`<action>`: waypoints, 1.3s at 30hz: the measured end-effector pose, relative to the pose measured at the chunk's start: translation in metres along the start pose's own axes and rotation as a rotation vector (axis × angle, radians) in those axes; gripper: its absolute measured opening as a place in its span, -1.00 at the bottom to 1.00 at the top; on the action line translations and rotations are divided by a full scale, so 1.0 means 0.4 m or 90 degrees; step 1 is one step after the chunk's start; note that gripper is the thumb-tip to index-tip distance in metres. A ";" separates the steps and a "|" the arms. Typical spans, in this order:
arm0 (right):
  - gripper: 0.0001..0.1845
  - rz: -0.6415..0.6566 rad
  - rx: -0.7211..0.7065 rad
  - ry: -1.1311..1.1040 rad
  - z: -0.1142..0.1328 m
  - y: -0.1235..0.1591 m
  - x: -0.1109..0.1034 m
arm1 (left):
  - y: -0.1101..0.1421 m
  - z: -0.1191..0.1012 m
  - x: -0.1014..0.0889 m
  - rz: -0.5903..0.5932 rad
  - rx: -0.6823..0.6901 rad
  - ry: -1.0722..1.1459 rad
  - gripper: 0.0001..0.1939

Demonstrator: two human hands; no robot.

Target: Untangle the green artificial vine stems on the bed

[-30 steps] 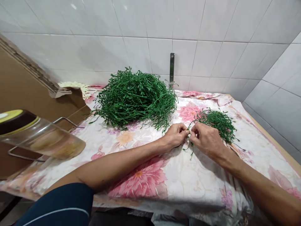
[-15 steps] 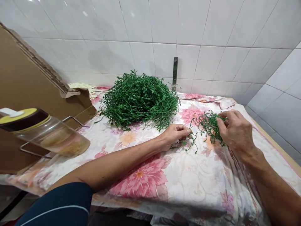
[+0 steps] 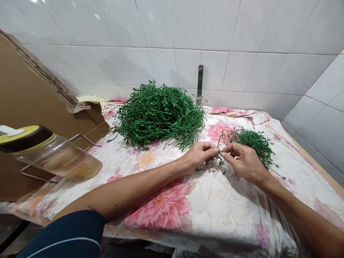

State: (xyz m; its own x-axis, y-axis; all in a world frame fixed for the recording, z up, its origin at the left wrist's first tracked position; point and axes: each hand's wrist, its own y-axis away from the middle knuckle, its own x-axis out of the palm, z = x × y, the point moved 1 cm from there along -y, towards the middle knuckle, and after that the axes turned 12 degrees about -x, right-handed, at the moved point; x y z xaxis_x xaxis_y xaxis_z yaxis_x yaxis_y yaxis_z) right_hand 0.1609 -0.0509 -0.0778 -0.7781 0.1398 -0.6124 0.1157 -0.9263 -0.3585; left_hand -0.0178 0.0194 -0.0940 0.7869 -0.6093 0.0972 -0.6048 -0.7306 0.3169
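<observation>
Two bare hands meet just right of the centre of the frame over thin green sprigs (image 3: pixel 221 165). The left hand (image 3: pixel 201 154) grasps the sprigs between thumb and curled fingers; their wiry stems, tipped with small knobs, poke up above the fingertips and dangle below in loose curls. The right hand (image 3: pixel 245 160) comes in from the right, its thumb and forefinger pinched on the same sprigs, the fingertips of both hands nearly touching.

Behind the right hand, a small heap (image 3: pixel 256 141) of similar stems lies in a flattish tangle. In the upper middle, a large heap (image 3: pixel 161 113) rises as a springy, rounded mound, dense and glossy.

Everything rests on a wrinkled white cloth (image 3: pixel 223 211) printed with pink and orange flowers. Smooth, shiny white tiles (image 3: pixel 174 28) fill the top, with a narrow metal strip (image 3: pixel 200 82) upright against them. At left stand a brown cardboard sheet (image 3: pixel 29 93), its torn edge showing ridged layers, and a clear cylindrical bottle (image 3: pixel 67 161) with a dark and yellow lid. A dark blue sleeve (image 3: pixel 67 234) fills the lower left.
</observation>
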 end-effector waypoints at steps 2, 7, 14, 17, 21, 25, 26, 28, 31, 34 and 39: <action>-0.79 -0.002 -0.010 0.017 0.000 0.000 0.001 | -0.002 -0.002 0.000 -0.004 0.014 -0.006 -0.51; -0.83 0.006 -0.024 0.023 -0.006 0.002 0.005 | -0.011 0.000 -0.003 -0.017 0.052 -0.052 -0.52; -0.78 0.027 0.030 -0.020 -0.005 -0.005 -0.001 | -0.013 -0.003 -0.005 -0.047 0.098 -0.107 -0.60; -0.76 0.030 0.033 -0.009 -0.001 -0.005 -0.004 | -0.014 -0.003 -0.006 -0.038 0.116 -0.107 -0.63; -0.79 0.018 -0.015 0.041 0.002 -0.005 -0.007 | -0.018 -0.003 -0.007 -0.030 0.115 -0.116 -0.71; -0.85 -0.011 -0.103 0.099 0.002 -0.005 -0.007 | -0.017 -0.005 -0.007 -0.035 0.077 -0.117 -0.78; -0.85 -0.012 -0.106 0.099 0.001 -0.005 -0.006 | -0.016 -0.006 -0.007 -0.038 0.074 -0.111 -0.78; -0.85 -0.007 -0.082 0.070 0.001 -0.004 -0.004 | -0.016 -0.008 -0.007 -0.041 0.083 -0.101 -0.77; -0.83 0.004 -0.019 -0.008 0.004 -0.004 -0.003 | -0.020 -0.007 -0.008 -0.038 0.106 -0.097 -0.78; -0.78 0.005 0.028 -0.048 0.006 -0.005 -0.001 | -0.024 -0.002 -0.011 -0.039 0.118 -0.103 -0.79; -0.75 -0.017 0.014 -0.032 -0.002 -0.008 0.004 | -0.025 0.001 -0.014 -0.035 0.127 -0.136 -0.80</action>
State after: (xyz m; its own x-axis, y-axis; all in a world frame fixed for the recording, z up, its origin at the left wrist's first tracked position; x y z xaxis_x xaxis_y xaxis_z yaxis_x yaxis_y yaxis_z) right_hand 0.1598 -0.0473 -0.0784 -0.8112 0.1464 -0.5661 0.0817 -0.9303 -0.3577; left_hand -0.0162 0.0299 -0.0980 0.7886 -0.6026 -0.1221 -0.5905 -0.7977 0.1227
